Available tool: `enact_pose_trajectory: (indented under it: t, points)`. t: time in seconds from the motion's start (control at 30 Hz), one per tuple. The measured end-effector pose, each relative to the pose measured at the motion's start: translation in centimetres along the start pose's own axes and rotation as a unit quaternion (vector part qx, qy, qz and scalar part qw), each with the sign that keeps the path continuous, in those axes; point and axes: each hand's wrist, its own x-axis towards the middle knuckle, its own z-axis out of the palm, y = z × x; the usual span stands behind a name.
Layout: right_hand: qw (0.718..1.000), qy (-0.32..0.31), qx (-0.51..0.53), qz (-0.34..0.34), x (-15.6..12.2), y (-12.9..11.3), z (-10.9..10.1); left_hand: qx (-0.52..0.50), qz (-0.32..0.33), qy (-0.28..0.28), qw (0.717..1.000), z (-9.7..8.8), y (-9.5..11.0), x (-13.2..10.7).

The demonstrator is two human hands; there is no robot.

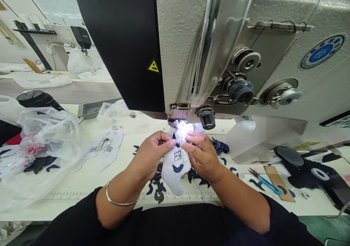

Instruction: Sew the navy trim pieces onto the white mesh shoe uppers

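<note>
A white textured shoe upper piece (pixel 171 175) with a dark "N" lies under the lit needle area of a sewing machine (pixel 180 113). Small navy curved patches sit on it, one patch (pixel 177 168) below the letter. My left hand (pixel 153 151) pinches the upper's left side, thumb and forefinger at another navy patch (pixel 177 141) above the letter. From the right, my right hand (pixel 203 155) grips the same upper, its fingertips pressed at that patch's right end and near the needle. The needle tip is lost in the glare.
Loose dark patches (pixel 158 191) are scattered over the table around a printed ruler (pixel 175 198). At left are another white upper (pixel 109 147) and a plastic bag (pixel 54 136). Blue-handled thread snips (pixel 269 184), a cardboard strip (pixel 279 184) and a black device (pixel 303 166) lie at right.
</note>
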Motion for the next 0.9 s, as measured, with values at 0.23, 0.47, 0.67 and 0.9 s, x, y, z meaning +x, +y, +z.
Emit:
enact_pose_trajectory:
  t: [0.23, 0.47, 0.67, 0.9]
  points:
    - [1.0, 0.007, 0.007, -0.006, 0.11, 0.0, 0.1, -0.036, -0.013, 0.001, 0.999, 0.27, 0.04, -0.08]
    - [1.0, -0.001, -0.001, 0.014, 0.32, -0.51, -0.12, -0.034, -0.004, 0.009, 0.999, 0.45, -0.31, 0.01]
    - [1.0, -0.004, -0.006, 0.028, 0.32, -0.74, -0.09, 0.003, 0.003, 0.019, 1.0, 0.49, -0.33, 0.07]
    - [1.0, -0.004, -0.012, 0.024, 0.43, -0.77, -0.1, -0.011, -0.006, 0.018, 1.0, 0.63, -0.26, -0.08]
